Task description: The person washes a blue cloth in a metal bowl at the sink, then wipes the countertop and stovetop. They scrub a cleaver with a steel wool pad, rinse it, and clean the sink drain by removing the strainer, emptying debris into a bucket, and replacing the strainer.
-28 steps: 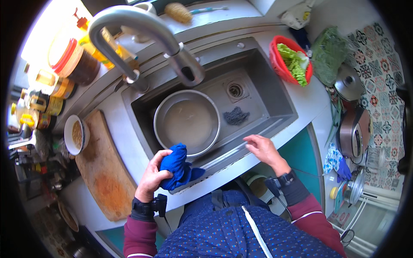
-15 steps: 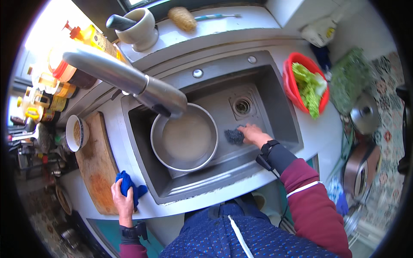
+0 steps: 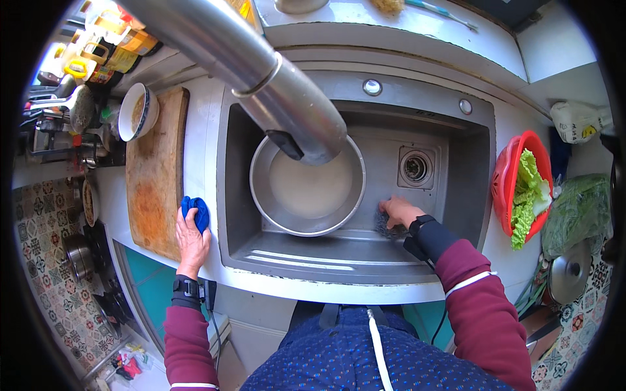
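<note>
Blue cloth (image 3: 195,212) sits by the sink's (image 3: 469,189) left edge, under the left hand (image 3: 192,238), fingers curled on it. Right hand (image 3: 399,212) fingers press together on a dark scrubber (image 3: 383,225) down in the sink, beside the pot (image 3: 306,186). It could bump the pot and spill.

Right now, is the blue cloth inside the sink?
No, the blue cloth lies under the left hand on the counter beside the wooden cutting board, outside the sink.
</note>
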The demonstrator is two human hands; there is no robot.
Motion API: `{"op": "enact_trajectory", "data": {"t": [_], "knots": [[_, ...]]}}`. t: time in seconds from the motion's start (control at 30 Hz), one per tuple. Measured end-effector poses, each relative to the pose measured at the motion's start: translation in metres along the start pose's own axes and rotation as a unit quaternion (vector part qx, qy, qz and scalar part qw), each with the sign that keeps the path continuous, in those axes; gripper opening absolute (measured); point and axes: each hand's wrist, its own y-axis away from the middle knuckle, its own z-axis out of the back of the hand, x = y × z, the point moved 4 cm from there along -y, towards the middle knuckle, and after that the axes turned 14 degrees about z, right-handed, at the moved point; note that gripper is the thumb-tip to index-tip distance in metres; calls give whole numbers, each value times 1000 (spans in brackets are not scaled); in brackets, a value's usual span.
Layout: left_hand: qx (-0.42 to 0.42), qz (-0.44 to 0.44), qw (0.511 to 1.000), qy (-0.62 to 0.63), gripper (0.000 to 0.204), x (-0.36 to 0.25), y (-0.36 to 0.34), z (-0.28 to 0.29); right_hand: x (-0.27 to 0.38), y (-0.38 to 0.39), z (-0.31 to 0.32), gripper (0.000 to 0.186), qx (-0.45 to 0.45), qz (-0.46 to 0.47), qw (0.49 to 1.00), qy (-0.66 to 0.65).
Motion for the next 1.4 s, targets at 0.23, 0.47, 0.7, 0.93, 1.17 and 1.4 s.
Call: {"op": "enact_trajectory", "data": {"t": [0.23, 0.47, 0.7, 0.93, 1.17, 1.4], "knots": [[-22, -4, 1000, 9, 63, -1, 1, -5, -20, 45, 53, 20, -112, -6, 984, -139], [-24, -5, 1000, -2, 65, 1, 1, -7, 77, 125, 154, 10, -395, 104, 908, -94], [-31, 5, 1000, 0, 67, -2, 3, -7, 137, 24, 176, 17, -335, -66, 930, -136], [-25, 14, 1000, 4, 66, -6, 4, -2, 169, -124, 75, 58, -263, 108, 943, 171], [-33, 10, 999, 8, 66, -6, 3, -2, 140, -157, 114, 55, -164, -42, 983, -68], [-45, 8, 999, 12, 66, -7, 2, -2, 157, -142, 73, 61, -126, 126, 951, 255]]}}
